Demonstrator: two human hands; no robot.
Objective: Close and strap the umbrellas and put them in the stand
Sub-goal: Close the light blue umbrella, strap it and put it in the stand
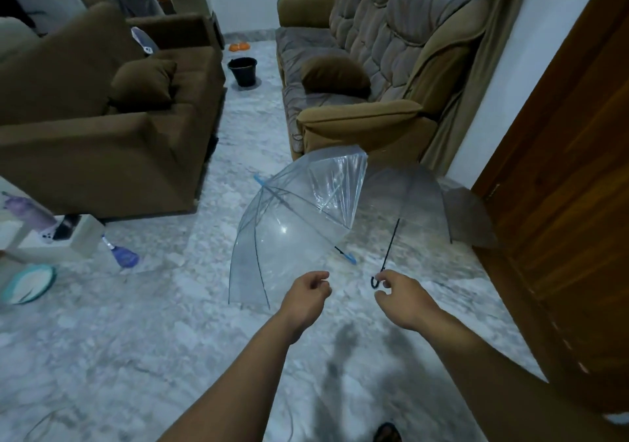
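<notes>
Two open clear umbrellas on marble floor (136, 339) between sofas. Blue-handled umbrella (292, 223) lies on side, mid-floor, near sofa (357, 125). Black-handled umbrella (408, 200) beside it, toward door (571, 169). Right hand (403, 297) pinches black crook handle (375, 282) between thumb and fingers. Left hand (306, 297) loosely curled, holding nothing, near first canopy's edge. Black bucket (242, 71) stands on far floor.

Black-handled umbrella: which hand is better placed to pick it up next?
Right. The right hand has its fingertips at the black hook handle of the grey umbrella. The left hand hangs loosely curled and empty beside the blue-handled umbrella, farther from that handle.
</notes>
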